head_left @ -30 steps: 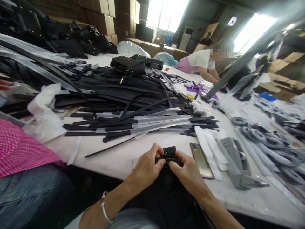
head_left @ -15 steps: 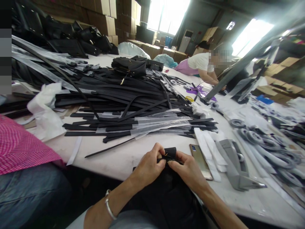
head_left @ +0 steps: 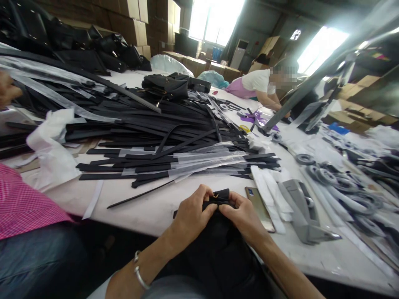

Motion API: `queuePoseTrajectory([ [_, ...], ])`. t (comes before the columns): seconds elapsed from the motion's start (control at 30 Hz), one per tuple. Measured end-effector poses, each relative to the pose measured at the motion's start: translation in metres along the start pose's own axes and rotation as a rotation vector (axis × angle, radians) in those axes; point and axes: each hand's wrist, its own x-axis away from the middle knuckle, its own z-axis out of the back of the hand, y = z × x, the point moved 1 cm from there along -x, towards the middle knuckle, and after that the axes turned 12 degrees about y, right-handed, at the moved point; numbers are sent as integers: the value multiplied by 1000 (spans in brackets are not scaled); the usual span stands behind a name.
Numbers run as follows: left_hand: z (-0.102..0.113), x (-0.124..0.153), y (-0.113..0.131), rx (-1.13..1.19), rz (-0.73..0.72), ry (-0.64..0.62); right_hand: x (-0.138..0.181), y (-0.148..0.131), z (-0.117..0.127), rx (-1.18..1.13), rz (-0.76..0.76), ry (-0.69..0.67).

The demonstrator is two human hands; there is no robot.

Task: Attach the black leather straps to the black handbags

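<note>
A black bag (head_left: pixel 215 249) rests in my lap against the table's near edge, its lower part in deep shadow. My left hand (head_left: pixel 195 209) pinches its upper edge between thumb and fingers. From the other side, my right hand (head_left: pixel 241 209) grips the same edge, both thumbs nearly meeting. Between my fingertips shows a small gold-coloured fitting, and a black flap (head_left: pixel 222 194) stands up just behind it. What exactly the fingertips press on is partly hidden.
Many black straps (head_left: pixel 149 120) lie ahead, with finished-looking black bags (head_left: pixel 166 86) on them. On the right are a phone (head_left: pixel 260 207), a grey tape dispenser (head_left: pixel 307 214) and grey rolls (head_left: pixel 327 176). A co-worker's hand (head_left: pixel 8 89) is at far left; another person (head_left: pixel 262 85) leans over the table.
Both hands stay on the bag's edge, with the fingers shifted slightly and the flap tilted differently. At left, a co-worker's hand has come into view and a long strap there has moved.
</note>
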Motion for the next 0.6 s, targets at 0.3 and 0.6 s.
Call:
queuePoseTrajectory([
  [0.3, 7, 34, 47, 27, -777, -4, -34, -41, 52, -501, -59, 332],
  [0.6, 12, 51, 36, 30, -688, 183, -121, -37, 36, -597, -166, 516],
])
